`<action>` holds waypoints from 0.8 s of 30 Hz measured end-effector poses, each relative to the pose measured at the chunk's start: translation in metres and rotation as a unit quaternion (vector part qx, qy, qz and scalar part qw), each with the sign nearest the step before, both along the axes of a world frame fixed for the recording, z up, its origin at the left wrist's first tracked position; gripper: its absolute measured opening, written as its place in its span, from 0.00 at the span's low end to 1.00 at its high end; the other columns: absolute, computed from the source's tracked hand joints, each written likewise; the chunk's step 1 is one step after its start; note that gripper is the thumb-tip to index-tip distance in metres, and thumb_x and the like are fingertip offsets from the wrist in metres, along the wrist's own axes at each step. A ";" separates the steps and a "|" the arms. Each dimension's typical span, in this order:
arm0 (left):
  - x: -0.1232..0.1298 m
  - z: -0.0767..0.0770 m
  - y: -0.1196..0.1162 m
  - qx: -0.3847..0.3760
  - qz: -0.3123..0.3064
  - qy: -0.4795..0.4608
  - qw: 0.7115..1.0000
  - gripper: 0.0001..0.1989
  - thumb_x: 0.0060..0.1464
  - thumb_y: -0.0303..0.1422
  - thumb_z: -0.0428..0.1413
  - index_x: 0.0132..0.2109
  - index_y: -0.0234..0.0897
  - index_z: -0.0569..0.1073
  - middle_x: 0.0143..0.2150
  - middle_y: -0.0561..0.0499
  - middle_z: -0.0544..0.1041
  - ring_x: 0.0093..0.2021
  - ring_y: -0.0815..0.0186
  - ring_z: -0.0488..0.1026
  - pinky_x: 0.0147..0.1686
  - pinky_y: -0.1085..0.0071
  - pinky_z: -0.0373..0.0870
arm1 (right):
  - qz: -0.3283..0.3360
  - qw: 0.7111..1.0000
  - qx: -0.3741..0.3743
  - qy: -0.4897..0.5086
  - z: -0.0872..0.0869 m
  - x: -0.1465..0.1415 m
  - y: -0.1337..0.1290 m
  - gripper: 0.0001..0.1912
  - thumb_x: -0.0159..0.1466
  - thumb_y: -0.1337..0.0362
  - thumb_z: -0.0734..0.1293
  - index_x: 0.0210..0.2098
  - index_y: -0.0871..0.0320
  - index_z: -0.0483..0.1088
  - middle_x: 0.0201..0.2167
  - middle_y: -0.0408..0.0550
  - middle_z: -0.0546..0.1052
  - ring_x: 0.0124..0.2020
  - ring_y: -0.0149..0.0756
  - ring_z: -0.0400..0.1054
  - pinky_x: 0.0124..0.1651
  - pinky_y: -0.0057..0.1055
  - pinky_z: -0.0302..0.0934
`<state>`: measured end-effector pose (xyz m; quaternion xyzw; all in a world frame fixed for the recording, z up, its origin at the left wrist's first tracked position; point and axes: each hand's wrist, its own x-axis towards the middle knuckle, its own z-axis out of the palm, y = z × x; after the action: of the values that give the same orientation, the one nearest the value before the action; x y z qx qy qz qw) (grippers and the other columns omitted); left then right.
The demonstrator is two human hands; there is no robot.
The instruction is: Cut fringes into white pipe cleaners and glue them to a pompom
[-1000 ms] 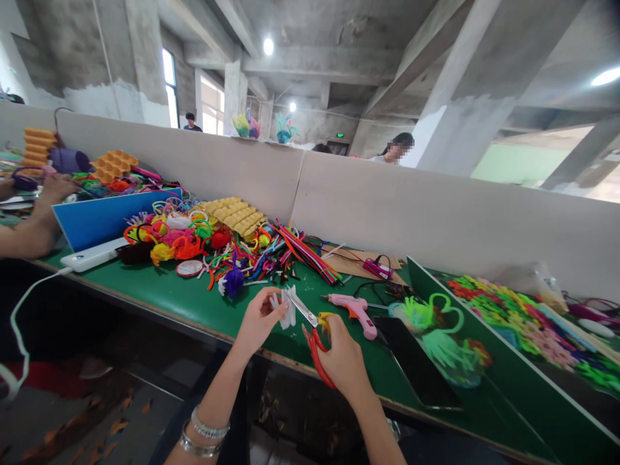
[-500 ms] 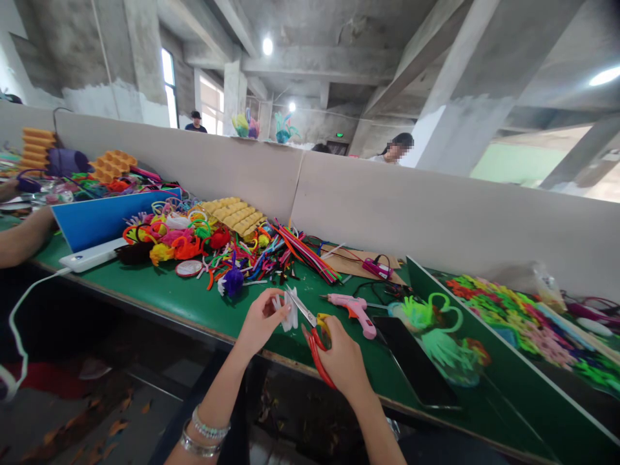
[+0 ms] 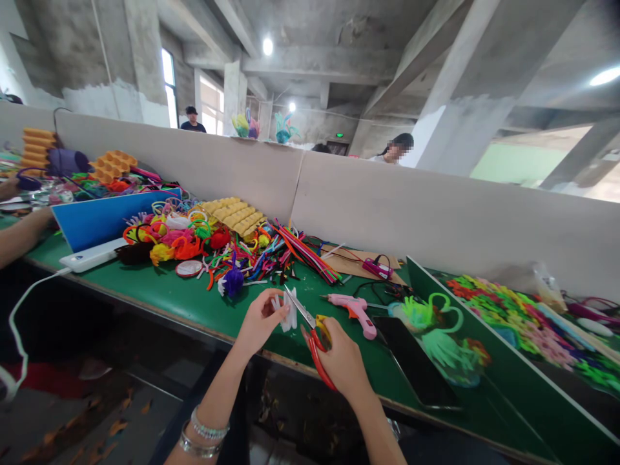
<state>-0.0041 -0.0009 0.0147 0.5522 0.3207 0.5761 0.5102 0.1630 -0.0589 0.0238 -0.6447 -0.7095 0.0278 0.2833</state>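
Observation:
My left hand [image 3: 262,321] pinches a small bundle of white strips [image 3: 290,315], which look like cut pipe cleaners, just above the green table's front part. In my right hand [image 3: 341,355] are scissors [image 3: 317,349] with red and yellow handles. Their metal blades point away from me and lie over or beside the white strips; whether they touch is too small to tell. To the right of the scissors lies a pink glue gun [image 3: 356,312]. A dark blue-purple pompom-like piece [image 3: 234,282] sits beyond my left hand.
A heap of colourful pipe cleaners and fuzzy pieces [image 3: 194,236] fills the back left. On the right lie a black phone [image 3: 416,365], a green fuzzy figure [image 3: 443,342] and an upright green divider [image 3: 508,361]. A white power strip [image 3: 94,255] and another person's arm [image 3: 24,239] are at left.
The scissors and my right hand have shifted very slightly. The left hand keeps its hold on the white strips. At far left the other person's arm has moved a little.

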 end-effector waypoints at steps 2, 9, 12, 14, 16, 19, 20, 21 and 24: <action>-0.001 0.000 0.000 0.001 -0.001 -0.001 1.000 0.14 0.43 0.37 0.57 0.37 0.34 0.66 0.26 0.56 0.67 0.23 0.73 0.67 0.26 0.75 0.66 | -0.001 1.000 -0.002 0.001 -0.001 0.000 0.000 0.13 0.57 0.52 0.57 0.33 0.54 0.61 0.28 0.43 0.69 0.27 0.35 0.66 0.28 0.27 0.53; -0.002 0.000 0.000 -0.004 -0.001 -0.007 1.000 0.15 0.43 0.36 0.57 0.38 0.34 0.66 0.25 0.57 0.67 0.24 0.73 0.67 0.27 0.75 0.66 | 0.005 1.000 -0.010 0.002 -0.001 0.000 0.000 0.13 0.58 0.52 0.57 0.32 0.54 0.61 0.27 0.43 0.70 0.26 0.33 0.65 0.27 0.27 0.54; -0.002 0.000 0.000 0.000 0.004 -0.001 1.000 0.15 0.43 0.36 0.57 0.38 0.34 0.66 0.25 0.57 0.66 0.24 0.73 0.66 0.27 0.75 0.66 | 0.010 1.000 -0.009 0.008 -0.002 0.000 0.000 0.12 0.58 0.53 0.57 0.32 0.54 0.62 0.27 0.43 0.70 0.25 0.33 0.64 0.27 0.27 0.54; -0.002 0.000 0.000 -0.001 0.005 0.004 1.000 0.15 0.43 0.36 0.58 0.38 0.34 0.66 0.25 0.57 0.67 0.24 0.73 0.67 0.27 0.75 0.66 | 0.015 1.000 -0.010 0.013 -0.002 0.001 0.001 0.12 0.57 0.53 0.57 0.32 0.55 0.62 0.27 0.43 0.70 0.26 0.34 0.65 0.28 0.28 0.55; -0.003 0.001 0.000 -0.004 0.005 0.005 1.000 0.15 0.43 0.36 0.58 0.38 0.34 0.66 0.25 0.57 0.67 0.24 0.73 0.67 0.27 0.75 0.66 | 0.023 0.999 -0.015 0.020 -0.002 0.001 0.001 0.12 0.57 0.53 0.58 0.33 0.55 0.63 0.28 0.44 0.70 0.27 0.35 0.65 0.29 0.29 0.55; -0.003 0.001 -0.001 -0.004 0.001 0.001 1.000 0.14 0.43 0.36 0.57 0.37 0.34 0.66 0.26 0.56 0.67 0.25 0.73 0.67 0.27 0.75 0.66 | 0.032 0.999 -0.021 0.022 -0.002 0.003 0.002 0.12 0.57 0.54 0.58 0.33 0.55 0.64 0.29 0.44 0.70 0.29 0.36 0.65 0.31 0.29 0.56; -0.003 0.001 -0.001 -0.002 0.000 0.000 1.000 0.14 0.43 0.36 0.57 0.37 0.34 0.66 0.25 0.56 0.67 0.24 0.73 0.67 0.27 0.75 0.66 | 0.032 0.999 -0.021 0.020 -0.003 0.003 0.002 0.11 0.57 0.55 0.57 0.32 0.55 0.64 0.29 0.45 0.70 0.29 0.36 0.65 0.30 0.29 0.56; -0.003 0.001 0.000 -0.001 -0.002 0.000 1.000 0.14 0.43 0.36 0.57 0.37 0.34 0.66 0.25 0.57 0.67 0.24 0.73 0.67 0.27 0.75 0.66 | 0.031 0.999 -0.021 0.016 -0.003 0.004 0.003 0.11 0.57 0.55 0.58 0.31 0.55 0.64 0.29 0.45 0.70 0.29 0.36 0.65 0.30 0.29 0.56; -0.003 0.000 0.000 0.000 -0.002 0.002 1.000 0.14 0.43 0.36 0.57 0.38 0.34 0.66 0.25 0.56 0.67 0.24 0.73 0.67 0.27 0.75 0.66 | 0.028 0.999 -0.017 0.013 -0.004 0.004 0.003 0.12 0.57 0.54 0.58 0.31 0.56 0.64 0.29 0.45 0.71 0.29 0.36 0.66 0.30 0.29 0.56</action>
<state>-0.0072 -0.0005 0.0145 0.5538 0.3208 0.5741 0.5108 0.1668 -0.0556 0.0201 -0.6292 -0.7226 0.0558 0.2808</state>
